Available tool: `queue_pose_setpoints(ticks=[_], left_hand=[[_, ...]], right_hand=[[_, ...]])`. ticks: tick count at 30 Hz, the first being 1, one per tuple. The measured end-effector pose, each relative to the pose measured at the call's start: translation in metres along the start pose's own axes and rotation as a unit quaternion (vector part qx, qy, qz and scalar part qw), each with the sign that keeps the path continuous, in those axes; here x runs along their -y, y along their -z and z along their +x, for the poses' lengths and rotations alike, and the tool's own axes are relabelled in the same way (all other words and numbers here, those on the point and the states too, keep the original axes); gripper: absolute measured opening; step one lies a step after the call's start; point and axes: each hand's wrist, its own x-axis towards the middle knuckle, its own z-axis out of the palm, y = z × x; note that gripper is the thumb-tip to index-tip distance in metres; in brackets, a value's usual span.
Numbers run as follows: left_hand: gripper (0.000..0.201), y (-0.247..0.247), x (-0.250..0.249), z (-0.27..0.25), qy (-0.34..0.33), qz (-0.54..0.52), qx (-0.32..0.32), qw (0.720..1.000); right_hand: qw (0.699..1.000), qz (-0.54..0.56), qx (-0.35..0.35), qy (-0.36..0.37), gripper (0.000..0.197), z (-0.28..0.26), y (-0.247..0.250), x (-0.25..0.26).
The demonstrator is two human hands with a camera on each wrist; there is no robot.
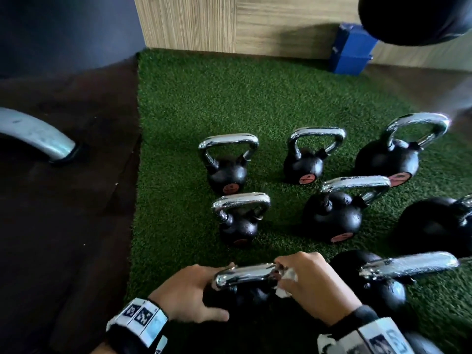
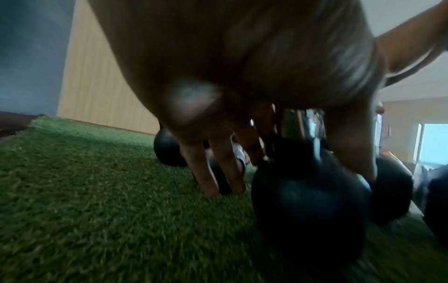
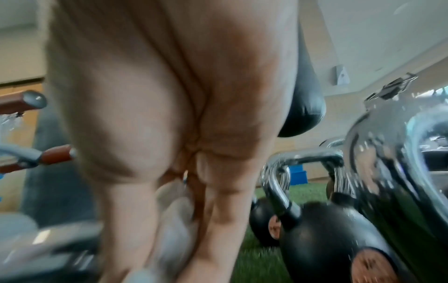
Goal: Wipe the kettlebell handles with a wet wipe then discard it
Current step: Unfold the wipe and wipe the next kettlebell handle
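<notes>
On the green turf, the nearest black kettlebell stands at the bottom centre of the head view, its chrome handle pointing left to right. My left hand rests over the handle's left corner. Its straight fingers hang down the far side, and the thumb lies on the ball. My right hand grips a crumpled white wet wipe against the handle's right end. The wipe shows blurred between thumb and fingers in the right wrist view.
Several more chrome-handled kettlebells stand in rows behind and to the right, one close by. A blue box sits by the wooden wall. Dark floor with a grey curved metal bar lies left. A black bag hangs top right.
</notes>
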Motion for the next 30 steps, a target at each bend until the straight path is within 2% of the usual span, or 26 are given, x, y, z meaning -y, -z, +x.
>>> queue_pose_setpoints(ticks=[2,4,6,8,10,12,14,16,20,24,27,30], left_hand=[[0.076,0.009,0.013,0.005,0.027,-0.033,0.048,0.998],[0.065,0.013,0.030,0.014,0.066,-0.079,0.033,0.994],[0.056,0.015,0.041,0.029,0.109,-0.100,-0.044,0.988],[0.062,0.015,0.048,0.048,0.141,-0.146,-0.125,0.971],[0.068,0.018,0.047,0.069,0.160,-0.186,-0.194,0.950],[0.073,0.023,0.042,0.088,0.177,-0.183,-0.221,0.941],[0.079,0.026,0.039,0.104,0.173,-0.177,-0.227,0.942],[0.073,0.027,0.040,0.116,0.158,-0.196,-0.239,0.938],[0.055,0.024,0.042,0.134,0.159,-0.256,-0.235,0.924],[0.030,0.017,0.036,0.139,0.131,-0.225,-0.244,0.934],[0.034,0.007,0.037,0.140,0.114,-0.230,-0.279,0.925],[0.046,0.000,0.038,0.140,0.112,-0.248,-0.297,0.915]], right_hand=[[0.999,0.013,0.037,0.002,0.025,0.004,0.018,-0.002],[0.999,0.035,0.028,-0.004,0.030,0.010,0.035,-0.001],[0.999,0.038,-0.034,-0.011,0.030,0.020,0.048,0.004],[0.996,0.041,-0.083,-0.009,0.025,0.033,0.056,0.012],[0.994,0.038,-0.099,0.012,0.018,0.047,0.058,0.022],[0.993,0.028,-0.111,0.034,0.020,0.063,0.056,0.028],[0.992,0.028,-0.116,0.039,0.029,0.075,0.053,0.031],[0.990,0.036,-0.130,0.032,0.035,0.086,0.053,0.034],[0.977,0.078,-0.197,0.000,0.026,0.107,0.057,0.032],[0.985,0.028,-0.162,0.047,0.020,0.126,0.050,0.037],[0.986,0.031,-0.149,0.074,0.019,0.136,0.044,0.036],[0.982,0.028,-0.157,0.104,0.019,0.139,0.042,0.040]])
